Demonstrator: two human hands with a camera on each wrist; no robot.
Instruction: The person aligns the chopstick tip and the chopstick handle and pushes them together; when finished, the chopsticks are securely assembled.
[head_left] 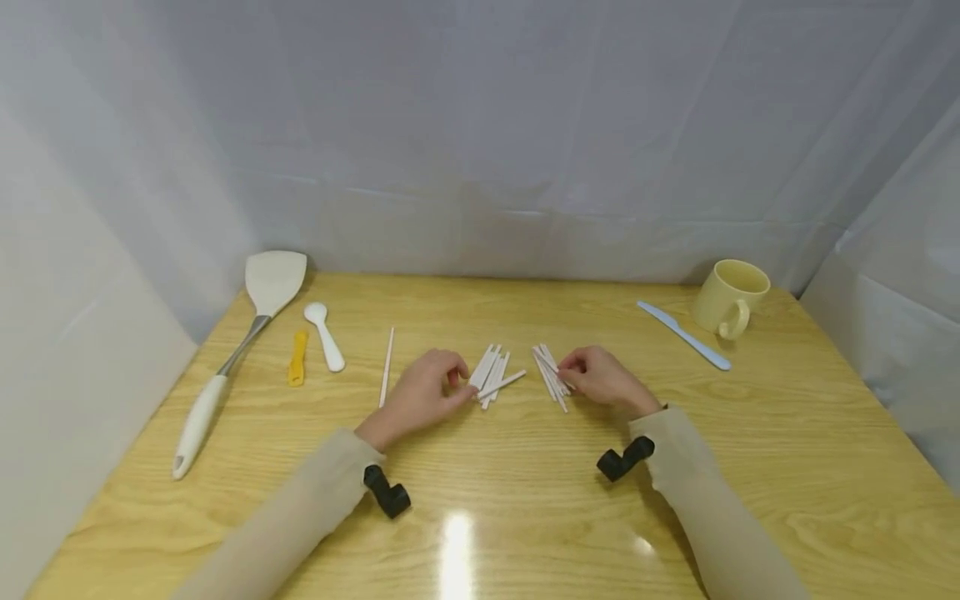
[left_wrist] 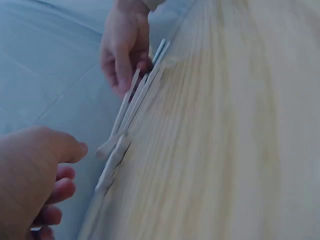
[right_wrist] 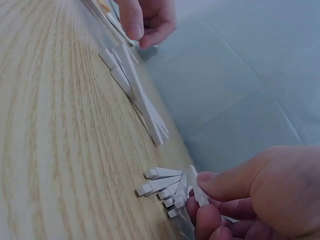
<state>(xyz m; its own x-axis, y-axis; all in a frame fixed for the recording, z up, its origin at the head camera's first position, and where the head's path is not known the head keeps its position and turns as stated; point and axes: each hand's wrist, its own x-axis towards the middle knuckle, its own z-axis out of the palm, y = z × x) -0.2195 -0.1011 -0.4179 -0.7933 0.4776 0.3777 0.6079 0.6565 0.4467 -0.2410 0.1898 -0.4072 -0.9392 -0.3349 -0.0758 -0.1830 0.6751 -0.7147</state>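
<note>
Two small piles of white sticks lie on the wooden table. My left hand is at the near end of the left pile, fingers curled and thumb against a stick; the left wrist view shows this hand curled beside the stick ends. My right hand is at the right pile. In the right wrist view its thumb and fingers pinch one white stick at the fanned ends of that pile. A single stick lies apart, left of my left hand.
At the back left lie a white spatula, a white spoon and a small yellow tool. A pale yellow mug and a light blue knife are at the back right. Grey cloth walls surround the table.
</note>
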